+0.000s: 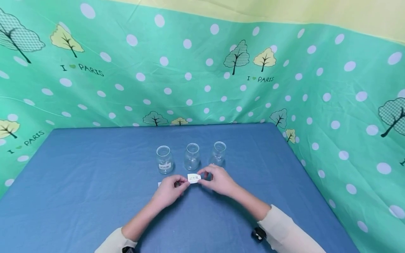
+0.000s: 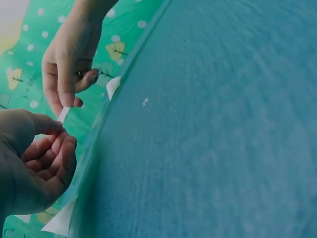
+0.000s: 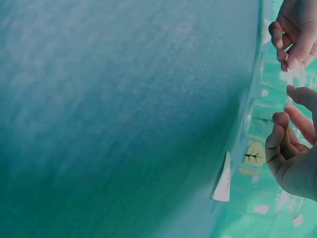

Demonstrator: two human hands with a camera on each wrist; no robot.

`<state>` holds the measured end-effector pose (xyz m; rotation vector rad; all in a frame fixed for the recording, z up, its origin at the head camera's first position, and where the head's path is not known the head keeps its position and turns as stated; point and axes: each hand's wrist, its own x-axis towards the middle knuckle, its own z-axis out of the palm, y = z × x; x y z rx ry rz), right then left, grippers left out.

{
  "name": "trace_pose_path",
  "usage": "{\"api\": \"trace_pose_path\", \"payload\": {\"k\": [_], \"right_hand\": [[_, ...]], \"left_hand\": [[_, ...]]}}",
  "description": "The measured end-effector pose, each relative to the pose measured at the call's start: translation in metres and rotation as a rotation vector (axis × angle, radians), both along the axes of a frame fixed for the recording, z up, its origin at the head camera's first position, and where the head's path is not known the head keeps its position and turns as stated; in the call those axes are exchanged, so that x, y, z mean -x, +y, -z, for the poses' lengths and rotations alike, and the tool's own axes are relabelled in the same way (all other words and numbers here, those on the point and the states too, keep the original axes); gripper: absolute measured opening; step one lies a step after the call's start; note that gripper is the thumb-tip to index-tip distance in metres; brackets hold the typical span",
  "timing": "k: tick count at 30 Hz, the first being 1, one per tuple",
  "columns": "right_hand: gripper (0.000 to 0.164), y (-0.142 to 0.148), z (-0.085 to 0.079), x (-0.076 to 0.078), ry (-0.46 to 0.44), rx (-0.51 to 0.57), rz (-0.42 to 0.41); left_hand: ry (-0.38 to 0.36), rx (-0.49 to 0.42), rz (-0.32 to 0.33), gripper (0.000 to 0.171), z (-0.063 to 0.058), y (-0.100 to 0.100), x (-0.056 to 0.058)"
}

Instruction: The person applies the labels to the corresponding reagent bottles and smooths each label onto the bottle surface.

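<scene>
A small white paper label [image 1: 194,178] with handwriting on it is held between both hands, in front of the jars. My left hand [image 1: 171,191] pinches its left edge between thumb and fingertips. At the opposite edge, my right hand [image 1: 219,180] pinches it with thumb and index finger. Beyond the hands stand three open glass jars in a row: the left jar [image 1: 164,154] bears a similar written label, while the middle jar [image 1: 192,156] shows none. The right jar [image 1: 218,153] is partly hidden behind my right hand.
Another white label [image 1: 159,184] peeks out beside my left hand on the blue-covered table [image 1: 95,196]. In the right wrist view, a written label [image 3: 223,181] lies on the table with one end raised. A green dotted curtain [image 1: 190,70] hangs behind the table and along the right.
</scene>
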<state>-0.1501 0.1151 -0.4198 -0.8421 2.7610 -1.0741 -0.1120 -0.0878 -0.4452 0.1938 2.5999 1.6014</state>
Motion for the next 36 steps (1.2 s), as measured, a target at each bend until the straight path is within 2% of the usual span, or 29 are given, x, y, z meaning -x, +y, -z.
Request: {"api": "trace_pose_path", "payload": {"k": [4, 7, 13, 17, 27, 28, 31, 34, 35, 36], "right_hand": [[0.02, 0.001, -0.006, -0.003, 0.001, 0.023, 0.028], [0.018, 0.0, -0.01, -0.006, 0.041, 0.025, 0.033], [0.014, -0.004, -0.014, -0.013, 0.208, -0.037, -0.053], [0.014, -0.005, -0.013, -0.015, 0.265, -0.059, -0.083], [0.013, -0.007, -0.011, -0.017, 0.229, -0.01, -0.065], [0.013, -0.007, -0.011, -0.017, 0.224, -0.008, -0.065], [0.013, -0.007, -0.012, -0.017, 0.214, -0.005, -0.067], [0.013, -0.007, -0.012, -0.017, 0.211, 0.004, -0.076], [0.013, -0.007, -0.012, -0.017, 0.209, 0.007, -0.079], [0.013, -0.007, -0.012, -0.017, 0.21, 0.01, -0.08]], "left_hand": [[-0.058, -0.073, -0.002, 0.013, -0.001, 0.0, 0.002], [-0.089, -0.113, -0.007, 0.014, -0.003, 0.0, 0.002], [-0.093, -0.149, 0.04, 0.018, -0.006, 0.001, 0.002], [-0.085, -0.163, 0.082, 0.02, -0.007, 0.0, 0.002], [-0.051, -0.168, 0.206, 0.023, -0.011, -0.003, 0.0], [-0.05, -0.169, 0.212, 0.023, -0.016, -0.003, -0.001], [-0.047, -0.172, 0.227, 0.022, -0.017, -0.003, -0.001], [-0.049, -0.164, 0.228, 0.02, -0.017, -0.004, 0.0], [-0.047, -0.164, 0.228, 0.021, -0.013, -0.005, 0.001], [-0.044, -0.162, 0.226, 0.021, -0.013, -0.005, 0.001]]}}
